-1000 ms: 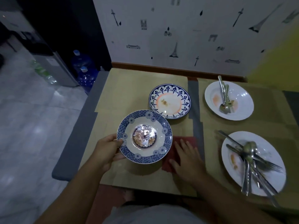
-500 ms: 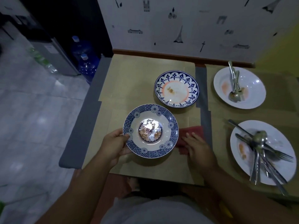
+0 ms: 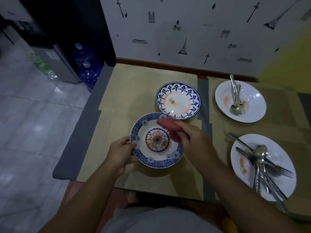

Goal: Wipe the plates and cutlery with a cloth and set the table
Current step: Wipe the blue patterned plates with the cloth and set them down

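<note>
My left hand [image 3: 119, 153] grips the left rim of a blue-rimmed plate with a flower centre [image 3: 151, 153], held just above the table. My right hand [image 3: 193, 138] holds a red cloth [image 3: 168, 126] over the plate's upper right part. Behind it lies a blue-patterned plate with orange smears [image 3: 178, 100]. A white plate [image 3: 252, 101] at the back right carries a spoon and other cutlery [image 3: 235, 96]. A second white plate [image 3: 277, 158] at the front right bears several forks and spoons [image 3: 262, 167] and food marks.
The table [image 3: 134, 91] is covered with tan mats joined by grey tape, with a grey padded edge on the left. A patterned wall stands behind it. Two blue water bottles [image 3: 87, 71] and a grey appliance [image 3: 55, 61] stand on the tiled floor to the left.
My right hand has picked the red cloth up from the table and brought it over the flower plate. My left hand has kept hold of the plate.
</note>
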`<state>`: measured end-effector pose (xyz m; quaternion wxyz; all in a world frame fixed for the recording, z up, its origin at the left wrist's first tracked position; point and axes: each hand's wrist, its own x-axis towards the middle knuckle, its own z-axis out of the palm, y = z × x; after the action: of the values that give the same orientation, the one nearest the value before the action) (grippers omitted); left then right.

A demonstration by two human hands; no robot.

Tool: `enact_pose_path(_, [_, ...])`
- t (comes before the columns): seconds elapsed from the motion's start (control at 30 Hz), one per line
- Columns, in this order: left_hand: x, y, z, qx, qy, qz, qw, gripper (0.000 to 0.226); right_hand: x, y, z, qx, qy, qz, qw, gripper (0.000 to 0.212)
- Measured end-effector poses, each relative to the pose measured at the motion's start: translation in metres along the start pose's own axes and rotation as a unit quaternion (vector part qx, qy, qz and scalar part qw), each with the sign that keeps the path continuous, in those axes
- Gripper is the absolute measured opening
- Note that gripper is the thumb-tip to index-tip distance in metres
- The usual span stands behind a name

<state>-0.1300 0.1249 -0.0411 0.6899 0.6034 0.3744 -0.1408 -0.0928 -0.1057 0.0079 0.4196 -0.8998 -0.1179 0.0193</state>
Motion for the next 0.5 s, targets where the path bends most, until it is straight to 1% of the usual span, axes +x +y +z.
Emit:
enact_pose_path(0.07, [-0.002,0.000,0.007,-0.003,-0.005,0.004,1.000,0.022,0.006,-0.003,0.014,-0.077,-0.096,-0.042,0.992,0.037])
enact_pose_path(0.13, [-0.005,0.001,0.013,-0.005,-0.008,0.011,1.000,0.021,0.005,0.001,0.028,-0.169,-0.209,-0.043,0.962,0.044])
enact_pose_path(0.2, [-0.008,0.001,0.017,-0.003,-0.008,0.017,1.000,0.021,0.001,0.008,0.036,-0.233,-0.273,-0.038,0.933,0.053])
enact_pose_path(0.3, [-0.009,0.000,0.019,0.000,-0.006,0.021,1.000,0.021,-0.001,0.019,0.042,-0.266,-0.295,-0.076,0.914,0.057])
enact_pose_path(0.43, [-0.012,0.000,0.022,-0.004,-0.008,0.026,1.000,0.020,-0.004,0.022,0.045,-0.245,-0.271,-0.084,0.927,0.049])
enact_pose_path(0.5, [-0.014,0.001,0.025,0.006,-0.014,0.034,0.999,0.020,-0.002,0.020,0.049,-0.269,-0.293,-0.085,0.914,0.049])
